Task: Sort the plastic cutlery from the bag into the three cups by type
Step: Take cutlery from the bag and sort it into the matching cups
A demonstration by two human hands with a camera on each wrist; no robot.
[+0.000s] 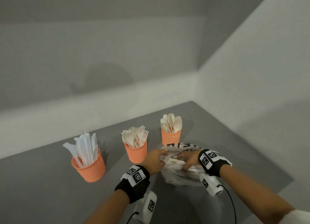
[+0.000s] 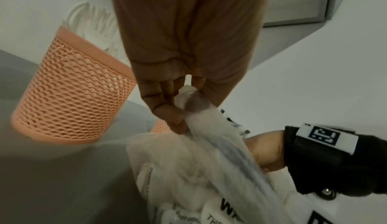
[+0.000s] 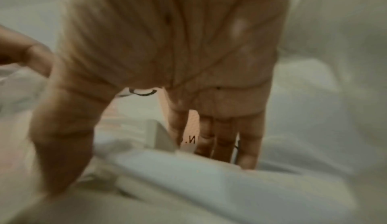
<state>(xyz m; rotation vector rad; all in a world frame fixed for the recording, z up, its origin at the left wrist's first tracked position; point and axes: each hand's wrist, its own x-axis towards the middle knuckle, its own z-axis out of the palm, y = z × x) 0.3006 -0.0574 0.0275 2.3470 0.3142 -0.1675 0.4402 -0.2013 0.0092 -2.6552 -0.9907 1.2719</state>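
Observation:
Three orange mesh cups stand in a row on the grey table: a knife cup (image 1: 88, 165) at left, a fork cup (image 1: 136, 152) in the middle and a spoon cup (image 1: 170, 137) at right. Each holds several white pieces. The translucent printed bag (image 1: 177, 177) lies in front of the spoon cup. My left hand (image 1: 160, 156) pinches the bag's bunched edge (image 2: 188, 98) and holds it up. My right hand (image 1: 186, 163) reaches into the bag with its fingers (image 3: 220, 138) stretched out and its thumb spread over white cutlery (image 3: 161, 136). The right wrist view is blurred.
The grey table (image 1: 42, 182) ends at a white wall behind the cups and at its own edge to the right of the bag. The fork cup (image 2: 69, 95) stands close to the left of my left hand. Cables hang from both wrist cameras.

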